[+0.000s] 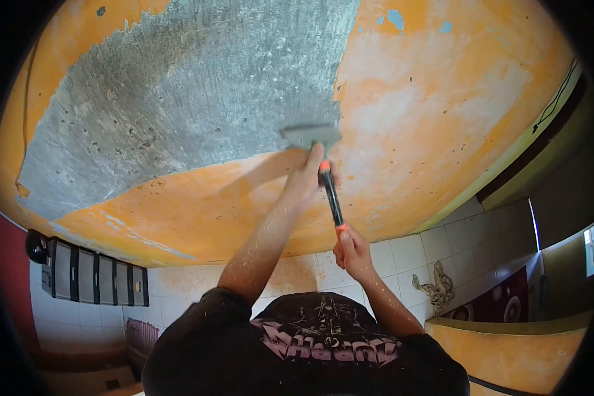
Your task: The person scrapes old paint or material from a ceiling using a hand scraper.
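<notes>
A long-handled wall scraper (332,199) with a black and orange handle is held in both hands. Its wide greyish blade (303,135), blurred by motion, is at the wall near the lower edge of the bare grey patch (204,99). My left hand (312,173) is closed round the upper handle, thumb pointing up toward the blade. Lower down, my right hand (354,253) wraps round the orange end of the handle. Orange, partly faded paint (422,132) surrounds the grey patch. Pale specks cover both forearms.
A black and grey drawer unit (99,274) stands at the left, with a dark round object (37,246) at its end. A crumpled cloth (435,288) lies on the white tiled floor (402,256). An orange low wall (508,350) is at the lower right.
</notes>
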A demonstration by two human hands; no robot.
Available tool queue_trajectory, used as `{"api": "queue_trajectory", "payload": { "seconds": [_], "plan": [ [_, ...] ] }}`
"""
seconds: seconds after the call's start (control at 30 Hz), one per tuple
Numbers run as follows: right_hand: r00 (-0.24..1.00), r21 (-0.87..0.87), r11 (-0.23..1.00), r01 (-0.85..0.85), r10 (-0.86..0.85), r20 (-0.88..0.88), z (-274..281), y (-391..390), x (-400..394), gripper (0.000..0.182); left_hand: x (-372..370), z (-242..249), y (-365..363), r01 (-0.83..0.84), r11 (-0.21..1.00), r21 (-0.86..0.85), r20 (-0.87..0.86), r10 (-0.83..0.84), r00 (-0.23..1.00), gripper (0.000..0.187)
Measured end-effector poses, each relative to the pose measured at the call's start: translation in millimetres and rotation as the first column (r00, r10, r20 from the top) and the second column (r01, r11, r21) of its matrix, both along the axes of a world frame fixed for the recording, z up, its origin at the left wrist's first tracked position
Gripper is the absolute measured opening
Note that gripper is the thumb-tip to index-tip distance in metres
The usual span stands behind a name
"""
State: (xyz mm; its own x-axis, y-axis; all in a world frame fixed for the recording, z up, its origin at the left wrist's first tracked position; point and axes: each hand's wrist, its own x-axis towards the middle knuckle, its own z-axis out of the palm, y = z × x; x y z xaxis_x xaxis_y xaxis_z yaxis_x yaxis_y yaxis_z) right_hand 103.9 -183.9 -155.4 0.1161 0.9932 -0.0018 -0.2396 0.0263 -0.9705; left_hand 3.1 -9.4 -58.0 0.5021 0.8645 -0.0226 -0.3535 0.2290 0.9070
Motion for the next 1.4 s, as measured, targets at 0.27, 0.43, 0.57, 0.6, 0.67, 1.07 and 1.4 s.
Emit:
{"api": "queue_trajectory", "payload": {
  "seconds": [0.27, 0.43, 0.57, 0.6, 0.67, 1.07, 1.4],
  "plan": [
    [0.997, 0.028, 0.997, 0.077, -0.077, 0.015, 50.0, 17.4, -6.5, 0.04, 5.3, 30.1, 19.5, 0.113, 0.989, 0.097, 0.188, -0.13, 0.973, 0.044],
    [0.999, -0.061, 0.997, 0.039, -0.041, -0.033, 28.2, -2.1, -11.6, 0.042, -4.0, -7.8, 21.9, 0.221, 0.975, 0.024, 0.223, -0.221, 0.949, 0.043],
    [0.996, -0.064, 0.996, 0.061, -0.065, -0.066, 33.8, 1.8, -5.6, 0.041, 3.0, 2.3, 24.5, 0.227, 0.973, 0.035, 0.281, -0.228, 0.932, 0.042],
    [0.995, -0.046, 0.997, 0.069, -0.072, -0.072, 42.9, 6.9, -0.5, 0.042, 7.0, 24.5, 26.3, 0.215, 0.972, 0.092, 0.252, -0.231, 0.94, 0.042],
    [0.992, -0.022, 0.995, 0.097, -0.098, -0.081, 67.7, 6.3, -2.4, 0.038, 11.5, 60.3, 23.5, 0.195, 0.96, 0.2, 0.19, -0.234, 0.954, 0.042],
    [0.996, -0.026, 0.999, 0.043, -0.045, -0.083, 81.4, 8.9, -1.1, 0.045, 17.2, 68.0, 22.1, 0.146, 0.97, 0.194, 0.227, -0.19, 0.955, 0.043],
    [0.991, -0.035, 0.994, 0.101, -0.103, -0.08, 43.1, 7.3, -2.4, 0.035, 11.7, 28.4, 22.3, 0.249, 0.963, 0.104, 0.273, -0.268, 0.924, 0.045]
  ]
}}
